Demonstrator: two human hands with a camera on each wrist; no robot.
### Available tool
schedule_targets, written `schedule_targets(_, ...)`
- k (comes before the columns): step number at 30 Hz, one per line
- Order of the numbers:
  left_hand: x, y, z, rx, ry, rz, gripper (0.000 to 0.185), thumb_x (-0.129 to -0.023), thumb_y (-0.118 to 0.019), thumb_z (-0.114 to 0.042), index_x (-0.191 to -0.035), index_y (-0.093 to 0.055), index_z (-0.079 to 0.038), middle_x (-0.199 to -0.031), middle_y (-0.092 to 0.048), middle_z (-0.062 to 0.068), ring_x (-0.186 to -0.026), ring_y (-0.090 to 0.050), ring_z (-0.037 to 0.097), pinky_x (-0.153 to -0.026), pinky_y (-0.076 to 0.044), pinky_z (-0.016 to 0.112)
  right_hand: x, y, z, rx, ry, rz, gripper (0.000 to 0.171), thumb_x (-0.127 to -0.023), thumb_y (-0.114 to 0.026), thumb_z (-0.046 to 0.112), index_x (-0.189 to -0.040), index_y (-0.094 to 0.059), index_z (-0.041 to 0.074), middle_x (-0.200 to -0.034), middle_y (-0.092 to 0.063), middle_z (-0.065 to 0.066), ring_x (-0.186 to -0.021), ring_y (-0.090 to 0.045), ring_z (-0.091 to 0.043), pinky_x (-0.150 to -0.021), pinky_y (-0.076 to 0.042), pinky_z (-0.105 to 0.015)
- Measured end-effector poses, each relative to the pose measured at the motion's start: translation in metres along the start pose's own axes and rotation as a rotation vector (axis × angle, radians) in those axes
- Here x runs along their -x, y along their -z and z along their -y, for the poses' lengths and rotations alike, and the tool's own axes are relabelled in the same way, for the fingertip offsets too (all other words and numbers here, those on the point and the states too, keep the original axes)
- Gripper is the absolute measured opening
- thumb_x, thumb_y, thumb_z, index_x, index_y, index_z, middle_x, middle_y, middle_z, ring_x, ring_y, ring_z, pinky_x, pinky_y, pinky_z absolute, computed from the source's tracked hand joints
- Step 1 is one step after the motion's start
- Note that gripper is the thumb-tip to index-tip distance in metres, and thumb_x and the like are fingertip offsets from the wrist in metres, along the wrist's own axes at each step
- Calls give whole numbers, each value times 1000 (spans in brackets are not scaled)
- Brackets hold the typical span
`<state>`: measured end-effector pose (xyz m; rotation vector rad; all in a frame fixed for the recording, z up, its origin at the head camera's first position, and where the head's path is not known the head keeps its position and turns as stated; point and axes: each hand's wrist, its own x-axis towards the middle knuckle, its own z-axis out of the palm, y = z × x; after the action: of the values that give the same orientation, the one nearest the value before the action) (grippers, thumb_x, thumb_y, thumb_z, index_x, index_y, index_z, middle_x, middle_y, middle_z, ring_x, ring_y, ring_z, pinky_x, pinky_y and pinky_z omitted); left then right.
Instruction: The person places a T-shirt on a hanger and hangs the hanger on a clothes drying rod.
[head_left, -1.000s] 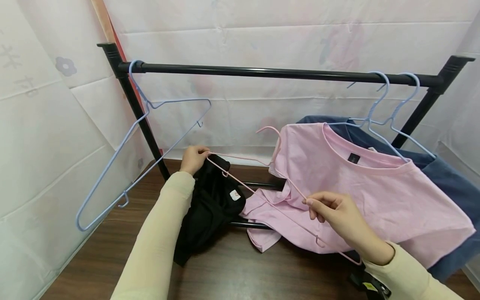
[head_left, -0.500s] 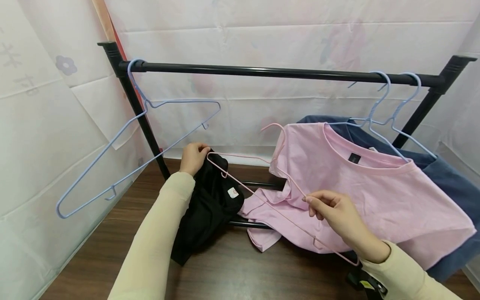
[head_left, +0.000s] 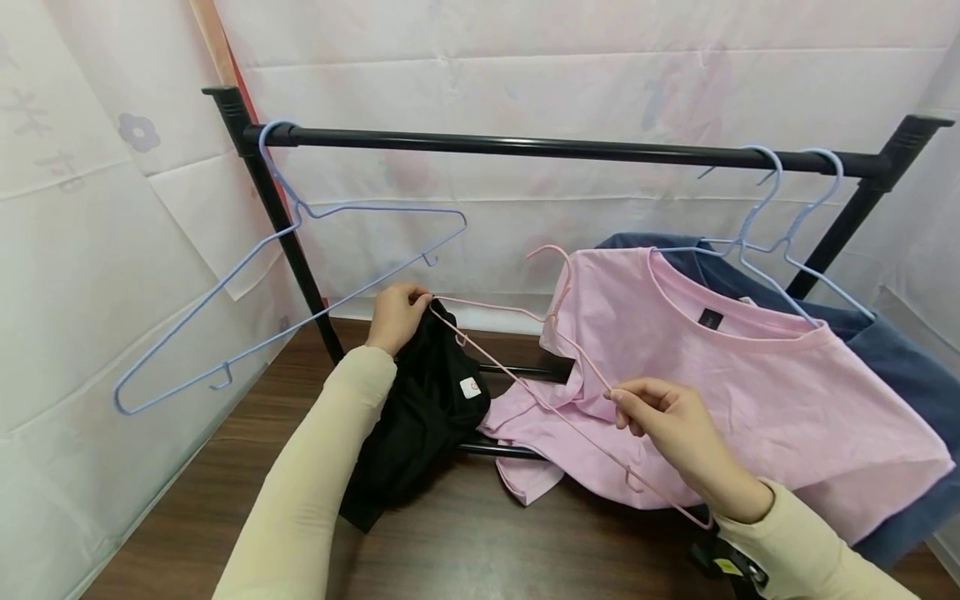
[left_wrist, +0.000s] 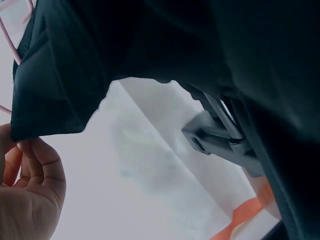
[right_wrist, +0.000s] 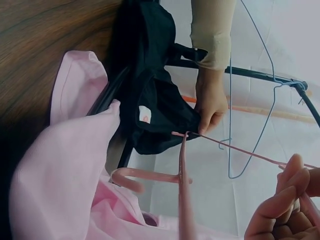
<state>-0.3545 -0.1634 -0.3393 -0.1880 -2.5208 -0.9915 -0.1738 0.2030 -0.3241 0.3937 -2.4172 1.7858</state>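
My left hand [head_left: 399,318] pinches the upper edge of a black garment [head_left: 427,421] with a small white label [head_left: 470,387]. In the left wrist view, the cloth's edge [left_wrist: 47,132] sits between thumb and fingers. My right hand [head_left: 671,425] pinches one sloping arm of a pink clothes hanger [right_wrist: 184,195]. The hanger's far end reaches the garment's top edge right beside my left fingertips and appears to go into the cloth in the right wrist view. Its hook points up and left, in front of a pink T-shirt [head_left: 720,367].
A black clothes rack bar [head_left: 487,146] spans the back. A bare blue hanger [head_left: 247,254] dangles at its left end. The pink T-shirt and a dark blue garment [head_left: 911,400] hang on blue hangers at the right. Below lies a brown wooden tabletop [head_left: 465,533].
My left hand has shifted slightly right, carrying the garment's edge over the pink hanger's far end. The bare blue hanger has swung round, its right end going right. My right hand barely moved.
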Motion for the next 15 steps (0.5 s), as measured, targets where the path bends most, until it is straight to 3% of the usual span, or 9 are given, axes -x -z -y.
schedule_targets(7, 3, -4, -8, 12, -25, -14, 17, -98, -61, -18, -100, -71, -4, -94, -70, 14, -85, -64, 27, -77, -51, 39, -2, -4, 0, -22, -34, -8, 20, -95, -65, 19, -97, -69, -1, -65, -60, 6, -61, -53, -6, -57, -45, -21)
schedule_targets(15, 7, -5, -22, 16, -68, 8, 18, -98, -61, -19, -102, -70, -5, -94, -70, 12, -85, -63, 26, -78, -51, 40, -4, -6, 1, -33, -50, -14, 21, -95, -66, 20, -96, -69, 0, -65, -60, 6, -62, -54, -6, -58, -46, -21)
